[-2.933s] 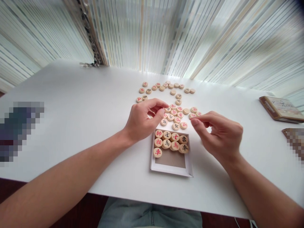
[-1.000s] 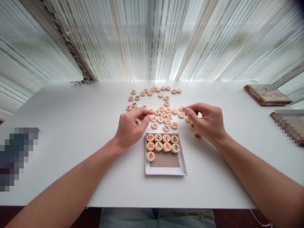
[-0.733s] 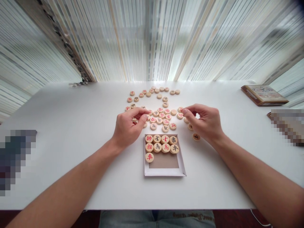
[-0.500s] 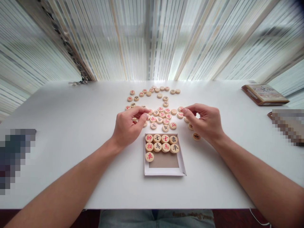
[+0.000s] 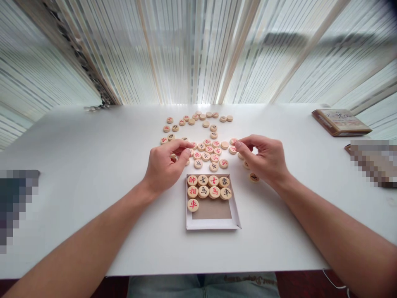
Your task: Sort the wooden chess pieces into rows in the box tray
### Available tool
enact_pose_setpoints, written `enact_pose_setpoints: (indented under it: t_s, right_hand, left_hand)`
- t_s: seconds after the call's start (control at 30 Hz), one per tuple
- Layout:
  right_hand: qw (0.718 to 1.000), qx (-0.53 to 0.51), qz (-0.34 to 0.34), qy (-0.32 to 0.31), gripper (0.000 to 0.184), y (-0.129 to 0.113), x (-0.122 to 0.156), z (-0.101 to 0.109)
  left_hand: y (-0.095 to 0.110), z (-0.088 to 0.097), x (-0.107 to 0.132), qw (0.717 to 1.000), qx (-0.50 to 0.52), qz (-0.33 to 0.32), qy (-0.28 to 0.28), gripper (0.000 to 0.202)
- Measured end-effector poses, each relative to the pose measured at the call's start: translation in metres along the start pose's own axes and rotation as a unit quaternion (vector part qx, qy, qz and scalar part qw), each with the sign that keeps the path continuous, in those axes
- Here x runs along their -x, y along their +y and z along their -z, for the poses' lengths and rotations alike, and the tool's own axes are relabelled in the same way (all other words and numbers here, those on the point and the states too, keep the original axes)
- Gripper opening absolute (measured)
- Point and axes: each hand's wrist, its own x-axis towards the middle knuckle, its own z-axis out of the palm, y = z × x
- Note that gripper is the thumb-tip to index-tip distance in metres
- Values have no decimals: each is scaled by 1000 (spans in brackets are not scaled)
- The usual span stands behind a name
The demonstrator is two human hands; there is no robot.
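Round wooden Chinese chess pieces (image 5: 206, 156) with red or black characters lie scattered in the middle of the white table. My left hand (image 5: 165, 163) hovers at the left of this cluster, palm inward, index finger and thumb slightly apart, no piece visible between them. At the right side my right hand (image 5: 266, 157) is held with loosely curled fingers, thumb and index tips beside two red-marked pieces (image 5: 233, 149); I see nothing held. In front stands a shallow box tray (image 5: 214, 226) with two full rows of pieces and one red piece (image 5: 192, 205) starting a third row.
Several pieces (image 5: 202, 117) lie farther back, some blank side up. A flat printed box (image 5: 343, 121) sits at the far right, with a pixelated object (image 5: 372, 161) nearer me. Another blurred dark item (image 5: 17, 203) is at the left edge. Striped curtains (image 5: 192, 49) hang behind the table.
The view has shifted slightly, so everything appears a little farther left. Both hands keep nearly the same pose over the pieces, and the tray's contents look the same.
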Motion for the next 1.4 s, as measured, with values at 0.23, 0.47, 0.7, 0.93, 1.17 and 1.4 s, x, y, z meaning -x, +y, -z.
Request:
enact_pose_setpoints:
  t_s: [0.23, 0.47, 0.7, 0.93, 1.17, 1.4]
  right_hand:
    - [1000, 5, -1, 2, 19, -1, 1, 0]
    - [1000, 5, -4, -3, 20, -2, 1, 0]
    - [1000, 1, -13, -1, 20, -1, 1, -1]
    - [1000, 4, -11, -5, 20, -1, 1, 0]
    - [1000, -3, -18, -6, 21, -1, 2, 0]
    - [1000, -1, -17, -5, 20, -1, 2, 0]
  left_hand:
    - [0, -1, 1, 1000, 0, -1, 1, 19]
    - [-3, -1, 0, 1000, -9, -7, -8, 17]
    - [-4, -1, -1, 1000, -10, 1, -14, 17]
    - [-4, -1, 0, 1000, -9, 0, -18, 17]
    - [-4, -1, 0, 1000, -10, 1, -17, 17]
    - [-6, -2, 0, 1000, -11, -3, -20, 17]
